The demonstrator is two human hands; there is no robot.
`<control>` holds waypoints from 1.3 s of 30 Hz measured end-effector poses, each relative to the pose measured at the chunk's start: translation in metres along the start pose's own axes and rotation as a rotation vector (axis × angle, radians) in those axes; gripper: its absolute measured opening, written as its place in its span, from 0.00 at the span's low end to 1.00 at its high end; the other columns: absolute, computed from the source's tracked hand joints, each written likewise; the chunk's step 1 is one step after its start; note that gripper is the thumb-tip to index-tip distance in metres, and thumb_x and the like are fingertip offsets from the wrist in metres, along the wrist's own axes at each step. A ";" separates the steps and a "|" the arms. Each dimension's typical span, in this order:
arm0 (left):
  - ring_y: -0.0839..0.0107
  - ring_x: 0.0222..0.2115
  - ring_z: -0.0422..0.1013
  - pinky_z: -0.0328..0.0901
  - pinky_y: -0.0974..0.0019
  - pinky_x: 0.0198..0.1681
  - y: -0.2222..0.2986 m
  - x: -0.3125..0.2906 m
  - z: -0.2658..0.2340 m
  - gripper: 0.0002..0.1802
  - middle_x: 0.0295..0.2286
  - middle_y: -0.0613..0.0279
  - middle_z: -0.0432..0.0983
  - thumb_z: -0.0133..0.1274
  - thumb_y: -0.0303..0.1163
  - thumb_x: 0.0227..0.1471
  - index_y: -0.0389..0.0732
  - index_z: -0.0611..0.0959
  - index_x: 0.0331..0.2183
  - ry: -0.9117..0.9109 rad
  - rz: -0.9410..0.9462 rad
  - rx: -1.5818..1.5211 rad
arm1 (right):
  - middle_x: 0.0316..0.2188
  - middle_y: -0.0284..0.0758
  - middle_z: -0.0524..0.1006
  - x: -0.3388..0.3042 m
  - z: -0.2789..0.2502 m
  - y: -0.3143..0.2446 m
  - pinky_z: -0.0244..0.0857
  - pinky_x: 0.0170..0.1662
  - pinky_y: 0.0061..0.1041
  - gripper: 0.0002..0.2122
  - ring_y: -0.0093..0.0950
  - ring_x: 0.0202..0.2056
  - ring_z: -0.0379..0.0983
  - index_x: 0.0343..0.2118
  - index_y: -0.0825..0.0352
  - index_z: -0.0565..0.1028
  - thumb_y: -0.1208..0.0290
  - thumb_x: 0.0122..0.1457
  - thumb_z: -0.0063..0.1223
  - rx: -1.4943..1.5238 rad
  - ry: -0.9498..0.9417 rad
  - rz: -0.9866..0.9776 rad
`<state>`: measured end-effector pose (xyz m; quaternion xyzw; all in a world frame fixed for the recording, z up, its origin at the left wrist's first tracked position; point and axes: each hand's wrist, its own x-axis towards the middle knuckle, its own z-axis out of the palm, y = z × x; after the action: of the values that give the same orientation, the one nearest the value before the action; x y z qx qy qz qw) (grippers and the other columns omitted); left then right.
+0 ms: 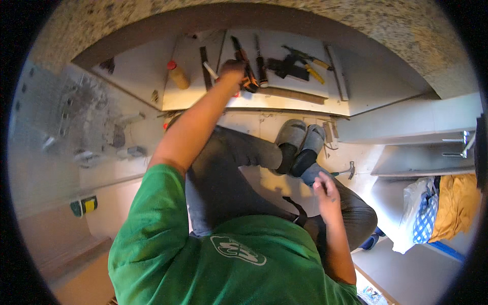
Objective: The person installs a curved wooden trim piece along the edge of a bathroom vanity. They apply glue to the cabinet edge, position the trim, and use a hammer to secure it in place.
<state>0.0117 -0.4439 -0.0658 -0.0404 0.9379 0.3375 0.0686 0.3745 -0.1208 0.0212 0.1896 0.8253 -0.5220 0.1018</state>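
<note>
Green shirt below; my left grip, closure unclear, is beside an orange-black tool, screwdriver just right. My right grip is empty, loosely apart. Work seems unfinished: both lie out.

Just left of the orange cloth are a blue checked cloth and a plastic bag; below it, a blue strip.

My left arm stretches forward, nearly straight, its left hand beyond the front edge of the white board, fingers too shadowed to read. My right arm bends, the right hand above my right leg, fingers loosely curled.
</note>
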 end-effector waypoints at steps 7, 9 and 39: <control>0.58 0.27 0.80 0.73 0.55 0.31 -0.053 0.167 0.012 0.31 0.25 0.48 0.81 0.44 0.52 0.58 0.30 0.84 0.32 0.015 -0.163 0.057 | 0.51 0.50 0.73 -0.039 -0.027 0.016 0.63 0.56 0.34 0.23 0.43 0.52 0.71 0.53 0.71 0.70 0.62 0.59 0.57 -0.227 0.050 0.014; 0.54 0.34 0.79 0.73 0.53 0.36 -0.075 0.200 0.022 0.23 0.32 0.46 0.81 0.45 0.43 0.57 0.32 0.84 0.37 0.050 0.100 0.617 | 0.51 0.50 0.73 -0.046 -0.036 0.020 0.64 0.55 0.35 0.22 0.44 0.52 0.71 0.52 0.71 0.71 0.62 0.59 0.57 -0.223 0.068 0.082; 0.50 0.50 0.71 0.63 0.55 0.56 -0.065 -0.271 -0.121 0.30 0.46 0.40 0.75 0.54 0.46 0.55 0.44 0.74 0.56 -0.029 0.221 0.153 | 0.44 0.53 0.76 0.055 -0.155 0.115 0.67 0.51 0.40 0.27 0.47 0.45 0.75 0.49 0.69 0.75 0.49 0.55 0.54 -0.959 0.155 0.177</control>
<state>0.2746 -0.5626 0.0279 0.0733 0.9586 0.2709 0.0476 0.3770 0.0747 -0.0264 0.2291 0.9585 -0.0569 0.1600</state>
